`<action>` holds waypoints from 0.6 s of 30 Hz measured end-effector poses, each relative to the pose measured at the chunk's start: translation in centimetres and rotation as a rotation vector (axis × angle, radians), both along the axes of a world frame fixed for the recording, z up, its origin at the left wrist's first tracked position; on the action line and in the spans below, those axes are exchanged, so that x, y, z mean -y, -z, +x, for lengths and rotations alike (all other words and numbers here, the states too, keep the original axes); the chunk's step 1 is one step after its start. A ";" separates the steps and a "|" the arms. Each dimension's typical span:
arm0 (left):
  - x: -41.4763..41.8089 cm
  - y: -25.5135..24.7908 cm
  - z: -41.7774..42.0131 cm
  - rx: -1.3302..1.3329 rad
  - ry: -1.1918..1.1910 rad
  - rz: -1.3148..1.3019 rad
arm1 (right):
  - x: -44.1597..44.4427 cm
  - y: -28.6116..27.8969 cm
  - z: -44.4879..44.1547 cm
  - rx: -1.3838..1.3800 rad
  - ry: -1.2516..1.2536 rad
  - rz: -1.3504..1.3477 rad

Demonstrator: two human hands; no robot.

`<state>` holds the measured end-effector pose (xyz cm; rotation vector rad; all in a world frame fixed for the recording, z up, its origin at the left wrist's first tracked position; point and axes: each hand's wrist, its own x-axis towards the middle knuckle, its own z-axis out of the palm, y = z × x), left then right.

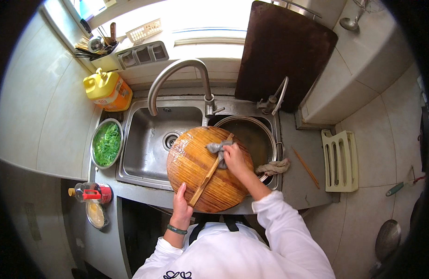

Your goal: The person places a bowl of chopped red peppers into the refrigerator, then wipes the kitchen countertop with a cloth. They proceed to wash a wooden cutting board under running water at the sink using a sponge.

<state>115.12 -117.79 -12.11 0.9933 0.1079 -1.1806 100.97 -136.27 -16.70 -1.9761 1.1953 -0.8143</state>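
Observation:
A round wooden pot lid (197,157) with a raised bar handle (204,183) across it is tilted over the front of the sink; its surface looks wet. My left hand (182,205) grips the lid's near-left edge, close to the end of the bar. Bunched in my right hand (234,157) is a grey cloth (217,149), pressed on the lid beside the bar. Partly hidden behind the lid, a large metal pot (266,136) holding murky water sits in the right basin. A crumpled beige rag (274,167) hangs over that pot's rim.
The left basin (144,139) lies under a curved faucet (181,62). Leafy greens fill a bowl (122,139) at left, near a yellow detergent jug (108,91). A dark cutting board (284,52) leans behind. At right are a chopstick (305,166) and a cream plastic rack (340,162).

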 end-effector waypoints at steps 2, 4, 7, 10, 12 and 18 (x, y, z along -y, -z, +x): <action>0.3 0.1 -0.7 0.036 -0.023 -0.002 | -3.8 -3.0 0.2 0.004 -0.034 0.031; 0.4 0.6 -1.1 0.047 -0.023 -0.015 | -7.6 -4.9 0.6 0.045 -0.040 0.014; 0.3 0.5 -1.1 0.051 -0.007 -0.042 | -12.0 -6.0 1.2 -0.026 -0.182 -0.042; 0.1 0.3 -1.2 0.089 -0.005 -0.041 | -12.2 -6.4 1.0 -0.021 -0.220 -0.084; 0.5 -0.2 -1.5 0.070 0.002 -0.057 | -10.3 -7.0 0.7 -0.089 -0.213 -0.113; 1.0 -0.6 -1.9 0.074 -0.008 -0.051 | -13.3 -8.1 1.0 -0.028 -0.273 -0.043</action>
